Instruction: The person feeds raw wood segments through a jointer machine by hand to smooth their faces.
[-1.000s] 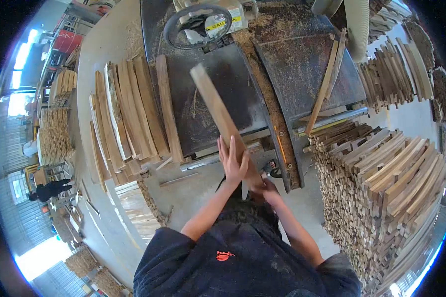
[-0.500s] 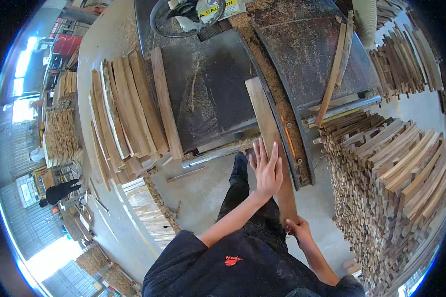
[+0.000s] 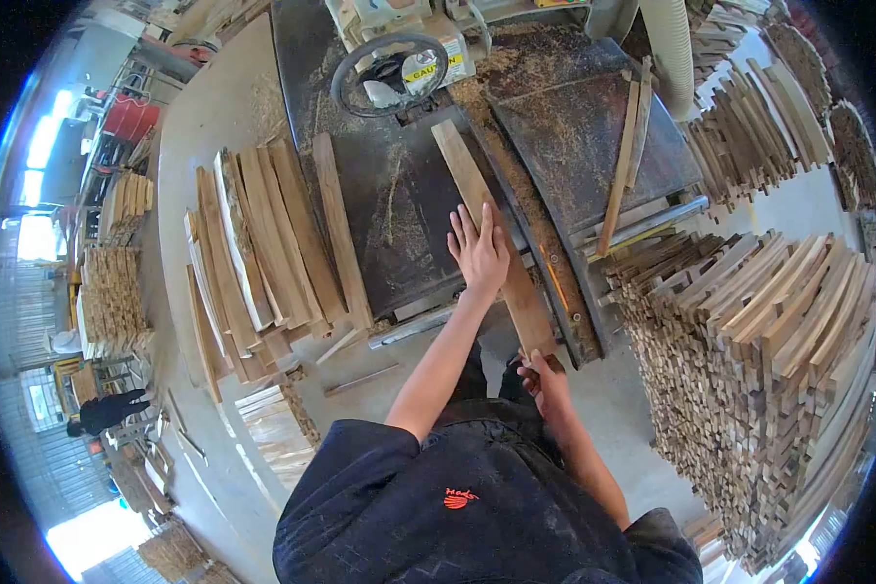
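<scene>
A long wooden board lies partly on the dark machine table, beside a sawdust-filled channel, its near end overhanging the front edge. My left hand rests on the board's upper face near the table's edge, fingers stretched out and apart. At the near end of the board, my right hand grips it with thumb and curled fingers. The fingertips under the wood are hidden.
A black handwheel stands at the back by a caution label. Several boards lie to the left, and a lone board lies on the table. A tall stack of wood strips rises at right. A person is far left.
The board has moved forward along the table, and both my hands have gone forward with it. My view has shifted, showing more of the machine's back.
</scene>
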Tool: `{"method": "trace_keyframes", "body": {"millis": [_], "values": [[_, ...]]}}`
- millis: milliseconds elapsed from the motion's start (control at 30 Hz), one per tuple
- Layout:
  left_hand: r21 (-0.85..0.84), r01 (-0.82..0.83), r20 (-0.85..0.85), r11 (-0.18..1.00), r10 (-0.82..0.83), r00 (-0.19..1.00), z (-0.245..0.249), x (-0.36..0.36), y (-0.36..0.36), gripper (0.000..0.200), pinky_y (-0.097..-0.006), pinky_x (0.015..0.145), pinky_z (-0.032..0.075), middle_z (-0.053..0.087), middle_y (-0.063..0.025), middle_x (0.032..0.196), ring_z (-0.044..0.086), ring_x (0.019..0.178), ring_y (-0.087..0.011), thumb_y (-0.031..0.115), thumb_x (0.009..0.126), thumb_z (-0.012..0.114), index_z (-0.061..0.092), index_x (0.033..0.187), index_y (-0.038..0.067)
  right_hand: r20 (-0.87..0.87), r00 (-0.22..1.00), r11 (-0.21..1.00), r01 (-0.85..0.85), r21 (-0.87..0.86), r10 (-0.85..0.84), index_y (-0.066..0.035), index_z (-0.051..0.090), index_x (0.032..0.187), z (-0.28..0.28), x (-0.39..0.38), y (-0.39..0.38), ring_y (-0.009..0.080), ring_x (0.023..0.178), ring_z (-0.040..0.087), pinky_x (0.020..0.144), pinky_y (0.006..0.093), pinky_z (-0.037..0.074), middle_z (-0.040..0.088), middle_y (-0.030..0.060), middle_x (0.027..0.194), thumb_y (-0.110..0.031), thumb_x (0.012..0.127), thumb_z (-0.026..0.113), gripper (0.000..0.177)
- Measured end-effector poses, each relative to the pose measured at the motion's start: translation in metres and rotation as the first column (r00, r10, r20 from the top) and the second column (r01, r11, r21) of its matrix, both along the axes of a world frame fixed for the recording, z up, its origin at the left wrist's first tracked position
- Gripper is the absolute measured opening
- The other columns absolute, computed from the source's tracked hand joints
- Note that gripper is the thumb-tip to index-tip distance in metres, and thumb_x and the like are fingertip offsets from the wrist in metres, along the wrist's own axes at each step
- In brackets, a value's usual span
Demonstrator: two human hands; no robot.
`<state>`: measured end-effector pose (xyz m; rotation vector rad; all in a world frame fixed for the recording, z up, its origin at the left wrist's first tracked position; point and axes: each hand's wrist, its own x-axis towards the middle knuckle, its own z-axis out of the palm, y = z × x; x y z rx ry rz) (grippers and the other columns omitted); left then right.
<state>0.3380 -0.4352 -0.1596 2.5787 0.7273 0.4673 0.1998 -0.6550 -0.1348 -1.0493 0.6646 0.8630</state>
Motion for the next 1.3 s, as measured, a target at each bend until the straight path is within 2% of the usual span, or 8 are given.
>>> {"method": "trace_keyframes", "body": {"millis": [267, 333, 500, 567, 667, 1133, 1200, 1300], "values": [[0.106, -0.107, 0.125, 0.989, 0.093, 0.988, 0.033, -0.027, 0.0, 0.037, -0.0572, 0.109, 0.023, 0.036, -0.0248, 0.146, 0.024, 0.141, -0.0433, 0.027, 0.091, 0.061, 0.062, 0.123, 0.01, 0.177, 0.963, 0.97, -0.173, -0.173, 0.203, -0.001, 0.054, 0.117, -0.001, -0.019, -0.047, 0.0111, 0.059, 0.059, 0.054, 0.0239, 0.046, 0.067, 0.005, 0.096, -0.029, 0.09, 0.068, 0.042], [0.086, 0.005, 0.273, 0.996, -0.028, 0.962, 0.033, 0.015, 0.034, 0.032, -0.0558, 0.104, 0.032, 0.042, -0.0195, 0.142, 0.033, 0.135, -0.0428, 0.024, 0.088, 0.062, 0.066, 0.115, 0.007, 0.179, 0.93, 0.936, -0.282, -0.212, 0.321, 0.002, 0.055, 0.115, -0.003, -0.017, -0.054, 0.0101, 0.057, 0.057, 0.053, 0.0235, 0.046, 0.067, 0.0054, 0.092, -0.028, 0.088, 0.069, 0.042], [-0.034, 0.12, 0.182, 0.992, -0.112, 0.977, 0.012, 0.144, 0.131, 0.028, -0.0531, 0.097, 0.041, 0.052, -0.0144, 0.128, 0.048, 0.12, -0.0353, 0.01, 0.083, 0.061, 0.065, 0.11, 0.005, 0.159, 0.895, 0.884, -0.359, -0.299, 0.417, 0.002, 0.057, 0.112, -0.009, -0.015, -0.05, 0.0114, 0.063, 0.059, 0.053, 0.027, 0.049, 0.064, 0.0055, 0.087, -0.031, 0.087, 0.07, 0.043], [0.257, 0.271, -0.092, 0.928, -0.256, 0.962, 0.013, 0.165, 0.149, 0.015, -0.0493, 0.092, 0.046, 0.059, -0.0143, 0.114, 0.054, 0.11, -0.0354, 0.009, 0.082, 0.061, 0.069, 0.094, 0.003, 0.172, 0.902, 0.893, -0.333, -0.304, 0.395, 0.002, 0.057, 0.111, -0.005, -0.014, -0.043, 0.0114, 0.064, 0.059, 0.052, 0.0274, 0.049, 0.063, 0.0042, 0.086, -0.03, 0.088, 0.069, 0.042], [0.229, 0.49, 0.09, 0.841, -0.519, 0.85, 0.002, 0.158, 0.173, 0.008, -0.0454, 0.088, 0.049, 0.06, -0.0149, 0.102, 0.057, 0.101, -0.0364, 0.01, 0.081, 0.063, 0.067, 0.08, 0.003, 0.154, 0.927, 0.92, -0.296, -0.258, 0.342, 0.002, 0.057, 0.113, 0.009, -0.017, -0.034, 0.0114, 0.066, 0.059, 0.054, 0.0275, 0.049, 0.064, 0.0028, 0.087, -0.028, 0.089, 0.068, 0.04], [0.013, 0.442, -0.216, 0.897, -0.429, 0.877, 0.033, 0.152, 0.15, 0.023, -0.0434, 0.082, 0.054, 0.059, -0.0199, 0.101, 0.062, 0.096, -0.035, 0.015, 0.083, 0.061, 0.063, 0.099, -0.002, 0.177, 0.915, 0.915, -0.314, -0.255, 0.363, 0.001, 0.055, 0.12, 0.007, -0.017, -0.016, 0.0086, 0.06, 0.053, 0.056, 0.0236, 0.045, 0.069, 0.0048, 0.097, -0.026, 0.091, 0.065, 0.04], [0.191, 0.477, -0.461, 0.858, -0.351, 0.815, 0.031, 0.151, 0.136, 0.03, -0.0414, 0.072, 0.057, 0.06, -0.0215, 0.099, 0.066, 0.087, -0.0335, 0.012, 0.083, 0.061, 0.059, 0.105, -0.008, 0.149, 0.915, 0.902, -0.323, -0.287, 0.375, 0.0, 0.056, 0.117, 0.011, -0.021, -0.017, 0.009, 0.06, 0.054, 0.055, 0.0246, 0.046, 0.066, 0.0036, 0.092, -0.025, 0.091, 0.066, 0.038], [0.323, 0.572, -0.491, 0.754, -0.383, 0.782, -0.009, 0.171, 0.15, 0.031, -0.0406, 0.061, 0.057, 0.063, -0.0217, 0.096, 0.069, 0.078, -0.0334, 0.013, 0.086, 0.056, 0.058, 0.108, -0.008, 0.137, 0.913, 0.887, -0.326, -0.327, 0.385, 0.0, 0.058, 0.115, 0.007, -0.012, -0.013, 0.0094, 0.06, 0.055, 0.054, 0.0254, 0.047, 0.063, 0.0024, 0.087, -0.024, 0.091, 0.066, 0.035]]}}
